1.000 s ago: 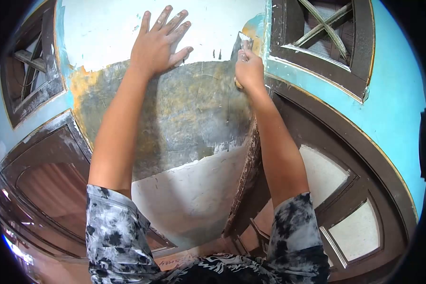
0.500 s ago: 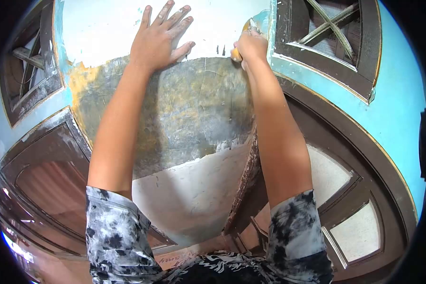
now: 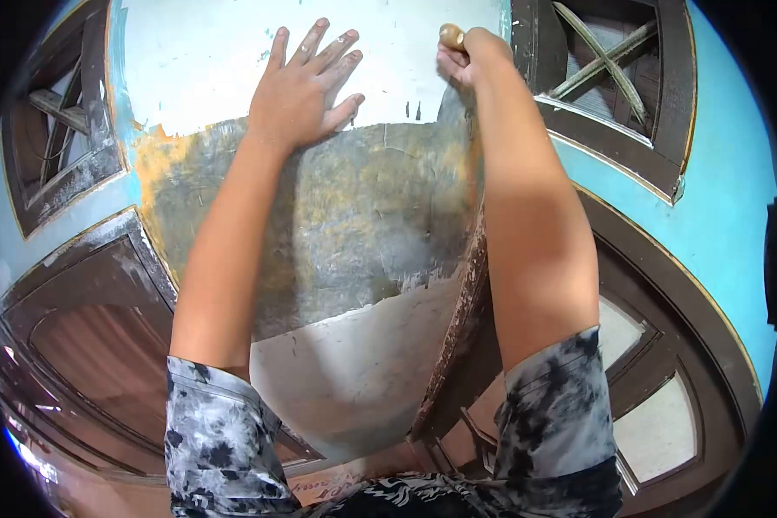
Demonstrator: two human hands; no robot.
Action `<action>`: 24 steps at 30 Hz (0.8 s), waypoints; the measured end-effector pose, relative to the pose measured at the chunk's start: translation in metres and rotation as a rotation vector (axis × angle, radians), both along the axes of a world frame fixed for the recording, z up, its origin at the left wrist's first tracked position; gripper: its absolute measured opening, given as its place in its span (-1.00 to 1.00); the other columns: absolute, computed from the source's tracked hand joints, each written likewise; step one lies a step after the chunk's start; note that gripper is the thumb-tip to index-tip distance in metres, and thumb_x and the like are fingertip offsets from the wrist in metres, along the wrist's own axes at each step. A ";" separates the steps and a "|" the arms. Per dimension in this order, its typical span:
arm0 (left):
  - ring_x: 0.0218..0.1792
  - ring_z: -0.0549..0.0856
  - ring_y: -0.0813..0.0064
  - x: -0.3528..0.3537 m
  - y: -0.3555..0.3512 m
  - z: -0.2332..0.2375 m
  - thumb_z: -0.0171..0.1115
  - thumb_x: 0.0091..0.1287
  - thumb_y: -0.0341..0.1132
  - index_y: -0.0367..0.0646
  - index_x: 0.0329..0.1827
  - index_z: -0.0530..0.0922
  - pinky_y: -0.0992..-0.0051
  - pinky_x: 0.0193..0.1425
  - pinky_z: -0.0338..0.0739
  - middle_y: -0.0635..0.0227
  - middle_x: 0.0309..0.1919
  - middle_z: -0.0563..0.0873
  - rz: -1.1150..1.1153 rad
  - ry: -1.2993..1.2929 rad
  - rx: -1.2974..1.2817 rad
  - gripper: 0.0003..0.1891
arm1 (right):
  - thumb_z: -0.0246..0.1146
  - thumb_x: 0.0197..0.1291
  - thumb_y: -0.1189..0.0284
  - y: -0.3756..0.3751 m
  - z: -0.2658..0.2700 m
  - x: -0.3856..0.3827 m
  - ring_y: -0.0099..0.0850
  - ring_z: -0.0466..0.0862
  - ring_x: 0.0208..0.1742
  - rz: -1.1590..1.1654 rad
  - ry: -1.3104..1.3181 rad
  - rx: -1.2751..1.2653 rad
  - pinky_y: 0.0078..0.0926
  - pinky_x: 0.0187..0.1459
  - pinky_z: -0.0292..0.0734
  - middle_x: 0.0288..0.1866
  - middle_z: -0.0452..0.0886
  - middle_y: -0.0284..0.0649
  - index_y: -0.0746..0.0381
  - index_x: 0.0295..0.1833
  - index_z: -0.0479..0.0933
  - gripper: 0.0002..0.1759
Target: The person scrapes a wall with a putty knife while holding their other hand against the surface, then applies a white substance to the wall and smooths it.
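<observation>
The wall (image 3: 190,73) is coated white above a rough, grey-ochre patch (image 3: 363,190), and is bordered by a dark window frame (image 3: 678,95). The left hand (image 3: 293,99) is spread wide, apparently braced against the white coat, with nothing gripped. A tool (image 3: 451,35) is clasped in the right hand (image 3: 485,56), high up near the frame; its working end is hidden. The coat could be gouged, or the frame nicked, if the tool were tilted or pressed too hard.
</observation>
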State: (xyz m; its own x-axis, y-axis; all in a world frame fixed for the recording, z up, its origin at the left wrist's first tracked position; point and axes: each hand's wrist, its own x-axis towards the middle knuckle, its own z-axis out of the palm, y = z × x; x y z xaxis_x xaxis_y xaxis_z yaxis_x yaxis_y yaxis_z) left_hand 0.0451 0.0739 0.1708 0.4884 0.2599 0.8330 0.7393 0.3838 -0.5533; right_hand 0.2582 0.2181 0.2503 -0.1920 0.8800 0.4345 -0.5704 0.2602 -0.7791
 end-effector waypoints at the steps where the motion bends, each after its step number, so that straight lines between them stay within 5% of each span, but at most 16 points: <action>1: 0.67 0.26 0.34 0.000 0.000 0.000 0.16 0.49 0.22 0.28 0.48 0.57 -0.15 0.72 0.07 0.69 0.61 0.43 0.015 -0.004 -0.002 -0.44 | -0.05 0.47 0.57 0.003 0.010 -0.002 -0.26 0.81 -0.32 -0.051 0.046 -0.085 -0.18 -0.21 0.87 -0.18 0.75 0.04 0.46 0.10 0.55 -0.70; 4: 0.67 0.26 0.35 0.000 0.000 -0.001 0.15 0.50 0.22 0.30 0.50 0.56 -0.13 0.73 0.05 0.69 0.61 0.42 0.043 -0.015 -0.007 -0.43 | -0.05 0.53 0.55 0.071 0.041 0.007 -0.25 0.83 -0.29 0.061 0.156 -0.159 -0.21 -0.22 0.87 -0.18 0.76 0.01 0.46 0.06 0.57 -0.70; 6: 0.67 0.26 0.35 0.000 0.000 -0.002 0.15 0.50 0.21 0.29 0.50 0.56 -0.12 0.73 0.05 0.69 0.61 0.42 0.036 -0.014 -0.011 -0.44 | 0.01 0.55 0.51 0.140 0.060 0.026 -0.27 0.83 -0.27 0.377 0.207 -0.234 -0.31 -0.24 0.86 -0.15 0.76 -0.01 0.49 0.10 0.55 -0.72; 9: 0.66 0.28 0.35 0.002 -0.002 -0.001 0.16 0.50 0.18 0.27 0.47 0.58 -0.12 0.72 0.06 0.69 0.61 0.43 0.042 -0.010 -0.010 -0.46 | 0.03 0.55 0.51 0.105 0.039 0.056 -0.35 0.80 -0.32 0.421 0.284 -0.290 -0.42 -0.31 0.83 -0.15 0.75 -0.05 0.49 0.06 0.54 -0.74; 11: 0.64 0.32 0.34 0.002 -0.002 0.000 0.20 0.48 0.15 0.25 0.42 0.63 -0.12 0.70 0.10 0.68 0.58 0.47 -0.033 0.054 0.033 -0.50 | 0.00 0.50 0.52 0.080 0.012 0.069 -0.31 0.72 -0.42 0.656 0.033 -0.094 -0.40 -0.36 0.83 -0.04 0.70 0.10 0.52 0.20 0.33 -0.70; 12: 0.64 0.32 0.34 0.004 -0.007 -0.001 0.20 0.48 0.15 0.25 0.42 0.63 -0.12 0.70 0.10 0.68 0.58 0.47 -0.036 0.050 0.028 -0.50 | 0.00 0.53 0.49 0.068 -0.003 0.067 -0.42 0.64 -0.48 0.521 -0.101 0.018 -0.48 -0.40 0.80 -0.04 0.69 0.08 0.47 0.20 0.32 -0.71; 14: 0.63 0.32 0.04 0.009 -0.017 0.001 0.24 0.38 0.11 -0.08 0.35 0.63 -0.33 0.66 0.01 0.29 0.53 0.52 -0.110 -0.035 -0.109 -0.40 | -0.01 0.57 0.47 0.023 -0.051 0.059 -0.43 0.70 -0.42 0.159 -0.286 0.164 -0.53 -0.44 0.76 -0.14 0.71 0.09 0.40 0.25 0.31 -0.71; 18: 0.62 0.34 0.03 0.011 -0.018 -0.002 0.26 0.38 0.08 -0.08 0.32 0.65 -0.32 0.65 0.05 0.29 0.52 0.53 -0.110 -0.030 -0.101 -0.44 | -0.01 0.65 0.34 -0.002 -0.132 0.048 -0.38 0.71 -0.46 -0.170 -0.758 0.466 -0.37 -0.44 0.60 -0.39 0.71 -0.10 0.28 0.65 0.18 -0.42; 22: 0.62 0.34 0.03 0.012 -0.018 -0.001 0.25 0.38 0.09 -0.07 0.32 0.65 -0.31 0.66 0.04 0.29 0.52 0.54 -0.102 -0.035 -0.090 -0.43 | -0.01 0.65 0.33 0.016 -0.205 0.030 -0.25 0.73 -0.42 -0.436 -0.927 0.830 -0.24 -0.30 0.61 -0.45 0.68 -0.03 0.20 0.76 -0.07 -0.29; 24: 0.62 0.34 0.03 0.011 -0.017 -0.001 0.25 0.38 0.09 -0.07 0.32 0.65 -0.31 0.66 0.04 0.29 0.52 0.54 -0.094 -0.032 -0.096 -0.43 | -0.01 0.59 0.36 0.011 -0.219 0.028 0.34 0.68 -0.19 -0.391 -0.919 0.793 0.10 -0.08 0.59 -0.25 0.68 0.32 0.22 0.74 -0.04 -0.28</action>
State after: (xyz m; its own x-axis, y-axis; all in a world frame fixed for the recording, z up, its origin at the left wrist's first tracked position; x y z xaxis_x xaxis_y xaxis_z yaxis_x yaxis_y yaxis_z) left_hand 0.0563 0.0564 0.1698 0.4882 0.2935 0.8219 0.7872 0.2586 -0.5599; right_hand 0.2860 0.2288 0.0308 -0.4880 0.5072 0.7104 0.3137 0.8614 -0.3995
